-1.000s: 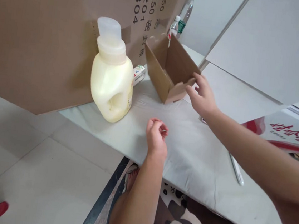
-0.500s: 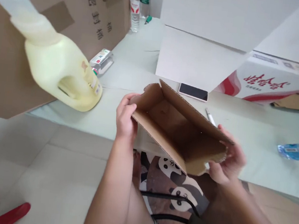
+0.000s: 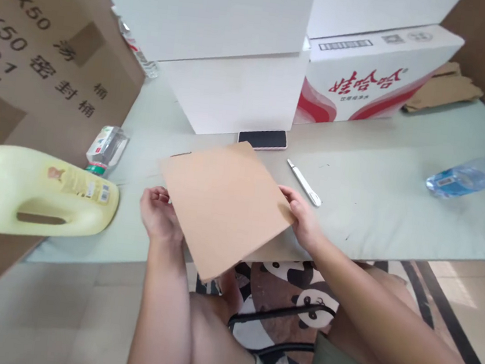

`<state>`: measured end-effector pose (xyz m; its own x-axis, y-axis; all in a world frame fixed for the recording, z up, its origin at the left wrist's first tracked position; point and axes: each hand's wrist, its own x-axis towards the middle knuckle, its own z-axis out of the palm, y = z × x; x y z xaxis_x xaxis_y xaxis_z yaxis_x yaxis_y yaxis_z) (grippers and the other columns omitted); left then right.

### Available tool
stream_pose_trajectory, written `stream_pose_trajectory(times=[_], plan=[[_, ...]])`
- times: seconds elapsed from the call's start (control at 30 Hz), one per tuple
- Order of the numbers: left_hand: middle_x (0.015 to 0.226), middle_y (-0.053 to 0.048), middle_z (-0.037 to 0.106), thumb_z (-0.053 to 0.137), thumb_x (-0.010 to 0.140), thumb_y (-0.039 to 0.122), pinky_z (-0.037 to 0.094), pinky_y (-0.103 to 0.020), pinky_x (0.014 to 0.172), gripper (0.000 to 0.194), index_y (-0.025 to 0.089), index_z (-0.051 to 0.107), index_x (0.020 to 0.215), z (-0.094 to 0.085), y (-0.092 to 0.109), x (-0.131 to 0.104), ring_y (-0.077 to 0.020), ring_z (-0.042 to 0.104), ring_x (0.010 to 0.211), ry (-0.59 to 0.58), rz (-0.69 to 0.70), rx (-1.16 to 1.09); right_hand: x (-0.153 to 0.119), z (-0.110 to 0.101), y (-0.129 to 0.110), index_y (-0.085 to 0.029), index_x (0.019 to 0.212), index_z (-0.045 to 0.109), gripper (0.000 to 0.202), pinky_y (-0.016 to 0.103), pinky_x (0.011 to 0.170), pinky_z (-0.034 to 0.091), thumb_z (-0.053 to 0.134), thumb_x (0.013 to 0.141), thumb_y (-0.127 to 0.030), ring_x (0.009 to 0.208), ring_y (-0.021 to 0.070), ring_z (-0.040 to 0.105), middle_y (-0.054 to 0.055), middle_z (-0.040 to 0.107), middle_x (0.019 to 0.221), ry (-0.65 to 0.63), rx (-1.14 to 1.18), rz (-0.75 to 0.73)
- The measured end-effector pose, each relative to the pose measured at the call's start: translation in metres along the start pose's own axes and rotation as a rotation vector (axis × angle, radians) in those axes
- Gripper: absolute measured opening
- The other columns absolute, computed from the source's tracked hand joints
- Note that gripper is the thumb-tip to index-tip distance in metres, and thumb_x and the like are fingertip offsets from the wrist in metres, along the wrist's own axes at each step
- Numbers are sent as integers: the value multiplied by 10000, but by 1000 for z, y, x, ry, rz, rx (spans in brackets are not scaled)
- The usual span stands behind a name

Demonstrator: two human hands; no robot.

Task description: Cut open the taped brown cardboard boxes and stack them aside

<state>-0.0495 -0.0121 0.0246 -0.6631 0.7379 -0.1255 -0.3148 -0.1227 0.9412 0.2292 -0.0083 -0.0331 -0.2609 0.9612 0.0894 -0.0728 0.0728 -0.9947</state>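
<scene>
A plain brown cardboard box (image 3: 226,209) is held tilted over the table's front edge, a flat panel facing me and its inside out of sight. My right hand (image 3: 306,218) grips its right corner, some fingers tucked behind. At the box's left edge is my left hand (image 3: 160,213), fingers curled in against the side and partly hidden by the panel. A white utility knife (image 3: 304,183) lies on the table just beyond my right hand. Behind the box, a dark-screened phone (image 3: 263,139) rests against a white carton (image 3: 234,96).
On the left stand a pale yellow detergent jug (image 3: 0,189), a small clear bottle (image 3: 106,150) and a large printed carton (image 3: 65,51). A red-and-white carton (image 3: 368,79), folded cardboard (image 3: 445,91) and a water bottle (image 3: 475,173) are to the right on the green-covered table (image 3: 382,186).
The box has been turned over: its open inside faced me before, and now a flat outer panel does. Both hands shifted left with it. The view has swung, too.
</scene>
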Motion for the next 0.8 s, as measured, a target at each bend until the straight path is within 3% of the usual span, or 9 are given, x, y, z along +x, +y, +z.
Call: stream_pose_trajectory(times=[0.1, 0.13, 0.17, 0.23, 0.27, 0.37, 0.47, 0.6, 0.8], plan=[[791, -49, 628, 486, 711, 722, 485, -352, 727, 559, 185, 613, 800, 4, 15, -16, -239, 631, 799, -34, -110, 51, -5, 0, -8, -249, 1353, 518, 514, 494, 1103, 473, 421, 963, -569, 1333, 286, 565, 120, 597, 1423, 17, -76, -90], [847, -68, 648, 533, 679, 729, 494, -358, 751, 580, 177, 630, 828, 3, 21, -22, -269, 646, 894, 23, -102, 137, -7, 0, -12, -245, 1342, 533, 488, 503, 1114, 460, 435, 967, -541, 1341, 287, 556, 125, 595, 1423, 2, -140, -132], [958, -93, 673, 555, 652, 753, 502, -358, 777, 633, 171, 655, 878, -1, 26, -28, -290, 640, 1003, 64, -63, 220, -9, -1, -15, -239, 1320, 557, 454, 508, 1121, 453, 446, 972, -509, 1336, 286, 559, 129, 601, 1413, -25, -206, -174], [1238, -131, 649, 555, 651, 791, 512, -377, 876, 740, 179, 668, 1051, -10, 33, -41, -321, 575, 1223, 18, -36, 303, -9, -3, -21, -226, 1255, 607, 375, 501, 1121, 453, 480, 967, -430, 1300, 278, 587, 130, 635, 1365, -85, -333, -239], [1316, -125, 624, 673, 625, 709, 505, -404, 942, 725, 215, 639, 1155, -14, 35, -46, -331, 549, 1281, 15, -75, 385, -8, -5, -23, -220, 1218, 628, 337, 494, 1114, 460, 498, 956, -387, 1273, 273, 606, 129, 655, 1333, -100, -388, -255], [1468, -114, 535, 826, 611, 538, 385, -472, 1157, 764, 274, 584, 1286, -24, 35, -59, -339, 412, 1445, -77, 69, 662, -1, -10, -26, -202, 1167, 658, 304, 490, 1112, 463, 528, 916, -315, 1267, 276, 610, 133, 665, 1317, -64, -507, -209], [1480, -107, 537, 776, 714, 559, 303, -498, 1226, 670, 267, 601, 1291, -24, 26, -63, -335, 403, 1463, -199, 163, 787, 8, -11, -24, -172, 1282, 614, 415, 525, 1129, 443, 506, 925, -354, 1326, 304, 570, 151, 618, 1403, -76, -491, -6], [1489, -120, 531, 830, 698, 501, 365, -496, 1197, 722, 273, 575, 1334, -16, 10, -60, -325, 483, 1408, -205, 116, 809, 11, -9, -23, -168, 1360, 564, 498, 561, 1146, 415, 478, 951, -438, 1335, 322, 560, 155, 603, 1429, -191, -354, 181], [1420, -91, 582, 878, 631, 474, 496, -412, 1081, 698, 289, 599, 1244, -8, 3, -55, -284, 574, 1311, -181, 41, 511, 3, -15, -30, -264, 1279, 610, 452, 499, 1216, 341, 514, 939, -545, 1402, 267, 481, 85, 586, 1404, -176, -65, -82]])
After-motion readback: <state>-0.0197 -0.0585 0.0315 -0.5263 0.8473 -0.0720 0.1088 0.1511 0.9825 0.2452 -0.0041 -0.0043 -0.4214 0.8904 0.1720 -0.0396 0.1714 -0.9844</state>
